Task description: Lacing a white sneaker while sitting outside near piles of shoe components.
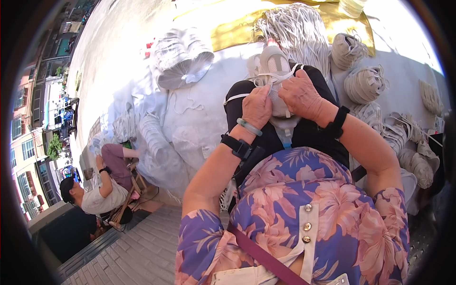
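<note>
A light grey and white sneaker (278,64) lies between my thighs, its mesh toe pointing away from me. White shoelace (274,76) crosses over its upper, with loose ends reaching out to both sides. Closed at the left edge of the shoe, my left hand (257,105) pinches the lace. My right hand (302,96) is curled into a fist on the other side, also gripping lace, with a strand rising above it. The fingertips of both hands are partly hidden behind the knuckles.
Beyond my knees a big heap of white shoelaces (297,28) lies by yellow cloth (237,31). Bundled shoe uppers (365,84) sit along the right, and another stack (183,59) stands far left on white sheeting (190,126). A person (104,192) sits at the left.
</note>
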The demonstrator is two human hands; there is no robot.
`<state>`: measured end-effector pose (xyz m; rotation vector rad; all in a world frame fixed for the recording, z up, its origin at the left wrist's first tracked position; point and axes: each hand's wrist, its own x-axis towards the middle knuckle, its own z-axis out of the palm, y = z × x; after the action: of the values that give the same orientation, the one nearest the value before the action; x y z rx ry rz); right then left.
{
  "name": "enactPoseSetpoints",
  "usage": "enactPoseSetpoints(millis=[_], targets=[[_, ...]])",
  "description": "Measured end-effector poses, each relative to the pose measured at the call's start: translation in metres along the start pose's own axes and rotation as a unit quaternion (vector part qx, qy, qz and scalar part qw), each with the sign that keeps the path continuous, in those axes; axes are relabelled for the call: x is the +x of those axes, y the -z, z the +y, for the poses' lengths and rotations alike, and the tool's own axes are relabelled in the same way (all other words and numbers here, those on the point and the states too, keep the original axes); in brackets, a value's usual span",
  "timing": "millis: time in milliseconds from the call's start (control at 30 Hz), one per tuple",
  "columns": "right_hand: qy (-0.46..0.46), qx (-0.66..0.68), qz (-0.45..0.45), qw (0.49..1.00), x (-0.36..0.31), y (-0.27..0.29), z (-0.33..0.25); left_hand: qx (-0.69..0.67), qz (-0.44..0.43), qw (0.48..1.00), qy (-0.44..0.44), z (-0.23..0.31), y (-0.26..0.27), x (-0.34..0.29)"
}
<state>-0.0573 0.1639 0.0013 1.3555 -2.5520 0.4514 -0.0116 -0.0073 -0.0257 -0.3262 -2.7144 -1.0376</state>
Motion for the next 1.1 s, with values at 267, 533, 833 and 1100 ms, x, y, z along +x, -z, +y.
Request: enactPoseSetpoints(millis=[267,533,833,1100], targets=[[-0.347,-0.061,-0.03,0.935,-0.216,0.077,0.07,0.051,-0.005,0.999,0.004,0.009,-0.001,-0.003],[-0.502,-0.084,-0.189,0.84,-0.349,0.078,0.088,0.039,0.02,0.999,-0.002,0.009,-0.001,-0.005],[-0.291,0.057,-0.067,0.953,-0.14,0.057,0.036,-0.231,0.056,0.941,0.242,-0.024,0.008,0.032],[-0.171,0.13,0.031,0.976,-0.071,0.022,0.007,-0.2,-0.033,0.916,0.347,-0.034,0.005,0.046]])
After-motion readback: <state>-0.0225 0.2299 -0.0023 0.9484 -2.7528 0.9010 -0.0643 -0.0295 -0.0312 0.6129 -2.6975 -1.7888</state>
